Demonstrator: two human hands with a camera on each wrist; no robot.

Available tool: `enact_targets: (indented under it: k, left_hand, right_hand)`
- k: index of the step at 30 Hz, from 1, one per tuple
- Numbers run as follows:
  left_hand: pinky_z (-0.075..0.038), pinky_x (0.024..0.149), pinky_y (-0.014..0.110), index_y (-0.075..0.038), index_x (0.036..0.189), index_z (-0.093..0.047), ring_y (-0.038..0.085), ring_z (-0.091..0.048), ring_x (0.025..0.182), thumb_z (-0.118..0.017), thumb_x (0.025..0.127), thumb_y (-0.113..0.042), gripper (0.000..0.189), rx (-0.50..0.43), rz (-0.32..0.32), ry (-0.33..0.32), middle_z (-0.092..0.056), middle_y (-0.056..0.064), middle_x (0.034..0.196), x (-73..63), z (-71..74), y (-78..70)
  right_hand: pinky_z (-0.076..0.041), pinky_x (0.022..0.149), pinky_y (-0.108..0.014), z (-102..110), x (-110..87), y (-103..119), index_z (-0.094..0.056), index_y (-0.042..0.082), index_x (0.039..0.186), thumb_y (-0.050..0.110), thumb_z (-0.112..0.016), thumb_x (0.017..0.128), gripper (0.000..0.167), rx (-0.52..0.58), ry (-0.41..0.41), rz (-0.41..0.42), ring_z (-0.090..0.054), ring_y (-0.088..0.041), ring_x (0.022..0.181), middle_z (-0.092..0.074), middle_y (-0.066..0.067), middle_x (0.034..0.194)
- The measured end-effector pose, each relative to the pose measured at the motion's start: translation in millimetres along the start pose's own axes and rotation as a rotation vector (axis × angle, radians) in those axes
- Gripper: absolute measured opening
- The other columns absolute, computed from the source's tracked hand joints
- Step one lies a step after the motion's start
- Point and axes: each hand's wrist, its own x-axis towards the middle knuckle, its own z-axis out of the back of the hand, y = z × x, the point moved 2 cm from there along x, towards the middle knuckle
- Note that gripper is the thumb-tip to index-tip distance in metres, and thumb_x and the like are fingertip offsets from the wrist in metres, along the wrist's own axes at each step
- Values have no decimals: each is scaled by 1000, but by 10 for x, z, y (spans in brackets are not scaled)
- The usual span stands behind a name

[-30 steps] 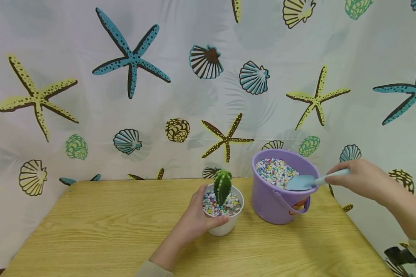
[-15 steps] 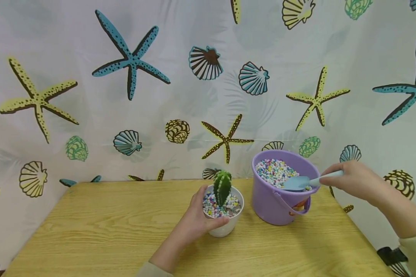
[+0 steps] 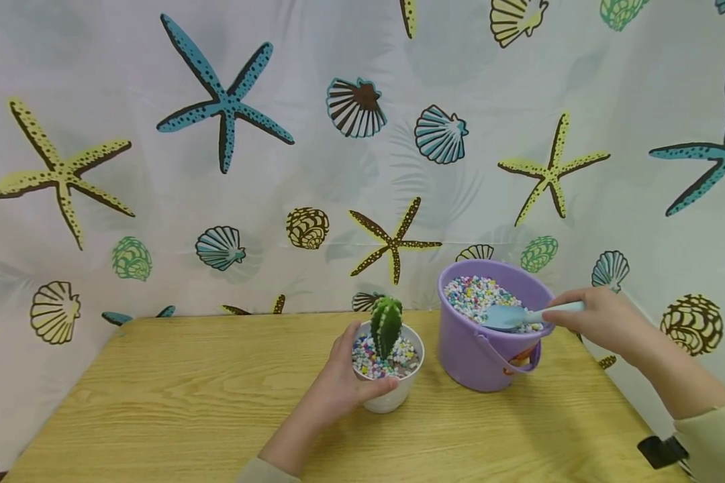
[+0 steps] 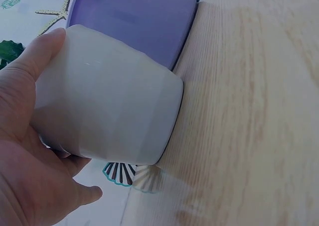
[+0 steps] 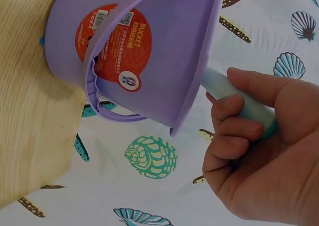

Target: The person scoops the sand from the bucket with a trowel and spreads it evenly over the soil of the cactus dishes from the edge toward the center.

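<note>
Since half a second ago, the pale blue scoop (image 3: 506, 316) has slid to the left, farther over the coloured pellets (image 3: 474, 295), and the right hand (image 3: 601, 318) went with it. Its fingers are clamped on the scoop's handle. From where I stand, the rim of the purple bucket (image 3: 471, 362) lies between this hand and the pellets; the scoop passes across it. On the outside hang the bucket's carrying handle (image 5: 90, 84) and, beside it, a red label (image 5: 132, 47). Just left of the bucket, with a narrow gap, the white pot (image 3: 393, 396) with its cactus (image 3: 387, 329) stands upright on the wooden bench (image 3: 187, 396), the left hand's (image 3: 344, 379) fingers and thumb clamped around it. Behind everything hangs a cloth (image 3: 266, 188) with starfish and shells.
</note>
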Motion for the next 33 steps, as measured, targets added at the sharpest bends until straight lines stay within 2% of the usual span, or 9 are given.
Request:
enact_targets:
  k: [5,9,12,14,21,27,33]
  left_hand:
    - [-38,122,67,-13,176,-20,48,-46,150,-99,82,-49,128,8,-5,-3,-36,25,168,-4,7,-3]
    - [-37,122,68,-13,176,-21,48,-45,150,-100,81,-48,128,3,-1,-6,-36,25,168,-6,8,5]
    - [-37,122,68,-13,176,-21,49,-45,150,-100,81,-48,128,0,5,-4,-35,26,169,-6,3,9]
    - [-37,122,68,-13,176,-20,49,-45,150,-100,81,-49,129,-1,4,-3,-35,26,169,-6,0,7]
    - [-37,122,68,-13,176,-20,48,-45,150,-100,81,-48,129,-1,-3,-5,-35,25,169,-12,-3,4]
    - [-36,123,67,-11,176,-19,48,-44,152,-100,82,-48,129,-4,4,0,-34,26,170,-7,-7,3]
    - [-35,123,67,-10,176,-19,48,-43,152,-100,82,-47,129,-6,-2,-4,-34,26,170,-5,-11,-4]
  right_hand:
    - [-52,75,-40,-81,16,9,-74,-3,136,41,-71,109,52,80,-11,6,-60,-29,97,-73,-15,115]
    - [-47,67,-35,-161,33,37,-75,-2,134,40,-72,109,49,128,-20,6,-54,-24,85,-70,-10,103]
    - [-45,65,-34,-214,45,52,-75,-3,132,38,-71,110,47,164,-21,3,-51,-23,82,-68,-6,98]
    - [-45,66,-35,-236,50,58,-74,-4,133,36,-71,110,47,183,-21,-5,-52,-24,82,-70,-6,98]
    - [-51,85,-41,-293,88,81,-74,-2,135,41,-70,110,50,186,-43,-28,-68,-28,105,-80,-12,112]
    - [-51,83,-38,-353,119,149,-74,-4,134,38,-70,110,49,238,-62,-25,-67,-25,100,-79,-15,114]
    - [-52,87,-41,-406,130,156,-73,-3,138,41,-68,111,52,253,-88,-39,-65,-30,109,-74,-19,124]
